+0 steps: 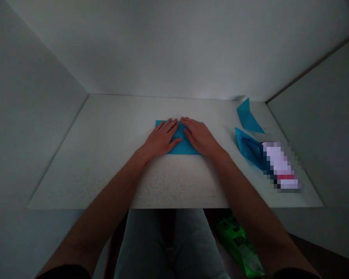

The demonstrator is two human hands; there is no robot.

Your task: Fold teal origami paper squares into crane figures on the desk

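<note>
A blue sheet of paper point(186, 146), wide and rectangular, lies flat on the white tabletop in front of me. My left hand point(163, 137) rests palm down on its left part, with fingers stretched out and the thumb pointing right. On the right part lies my right hand point(199, 135), also flat, its fingers angled up and to the left. The fingertips of both hands come close together near the far edge of the paper. Much of the sheet is hidden under the hands.
To the right stand a folded blue paper piece point(248, 116) and a folded blue paper boat-like shape point(250, 149). A blurred-out phone-like object point(280, 164) touches the latter. Walls border the white table point(110, 155) at back and sides. Below it lies a green bag point(240, 246).
</note>
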